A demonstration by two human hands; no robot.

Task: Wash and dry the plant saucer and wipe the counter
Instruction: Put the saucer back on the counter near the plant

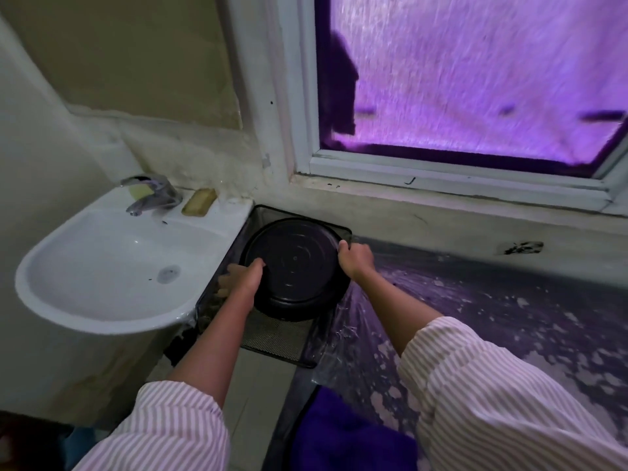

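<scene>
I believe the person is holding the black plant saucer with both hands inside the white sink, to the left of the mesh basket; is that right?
Not quite. In the head view, both hands, left and right, do hold the black plant saucer, but it sits in the mesh basket, to the right of the white sink, not inside the sink.

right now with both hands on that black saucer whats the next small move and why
Probably lift the black saucer out of the mesh basket and swing it left over the sink. The left hand and right hand already grip opposite rims. It sits upside down in the basket, and the basin beside it looks free, with the tap at its back.
</scene>
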